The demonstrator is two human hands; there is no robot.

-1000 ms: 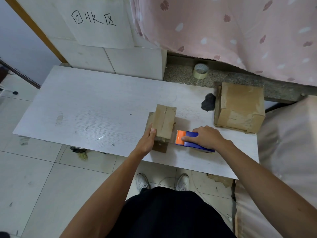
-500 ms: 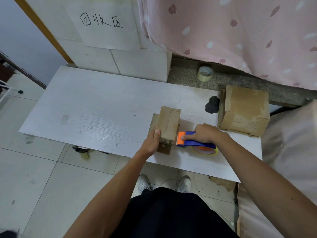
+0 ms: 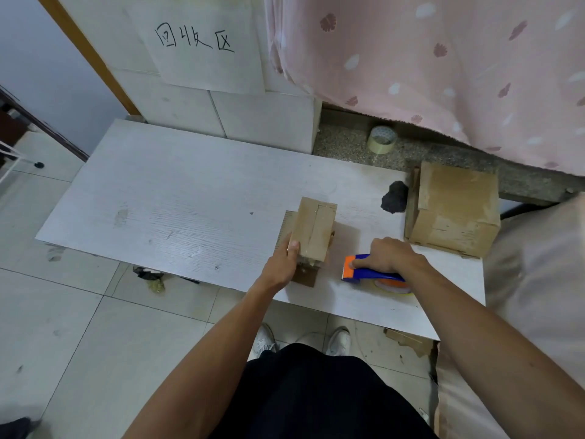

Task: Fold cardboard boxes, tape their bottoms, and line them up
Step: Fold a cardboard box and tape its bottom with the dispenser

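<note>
Boxes: two folded, none lined up yet

Your counter (image 3: 164, 198) carries both. At its far right corner sits the big box (image 3: 456, 210), folded and closed, close to the stone ledge (image 3: 345, 147). Near the front edge, well apart from it, stands the small box (image 3: 315, 229), turned seam-up, with a glossy strip of tape running along the join. Loose flaps show below its near end.

Your left hand (image 3: 281, 267) steadies the small box at its near left corner, grip closed on it with the thumb on top. Your right hand (image 3: 391, 256) has its grip wrapped round the tape dispenser (image 3: 364, 271), which rests on the counter just to the right of the small box, not touching it. A spare roll of tape (image 3: 382, 139) lies on the ledge behind.

You seem to be finishing the taping of this second box. The seam looks covered, though your hand hides whether the strip runs down the near end. What appears left is to press the tape flat and then set the small box in line with the big one.
</note>
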